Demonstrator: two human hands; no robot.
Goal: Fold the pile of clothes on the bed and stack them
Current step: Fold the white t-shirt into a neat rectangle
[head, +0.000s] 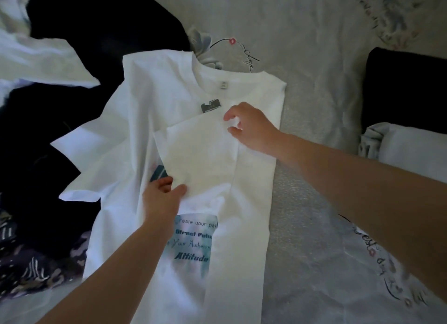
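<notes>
Head view: both hands pinch folded sleeve (205,152) on white T-shirt (150,101).

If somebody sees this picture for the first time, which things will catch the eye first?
First the white T-shirt, spread in the middle of the bed, its right side folded in over a teal print. Both hands hold the folded-in sleeve: the left hand pinches its lower corner, the right hand its upper edge. Dark clothes lie at left.

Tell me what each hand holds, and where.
Both hold the white T-shirt's folded-in sleeve: left hand pinches its lower corner, right hand its upper edge.
</notes>
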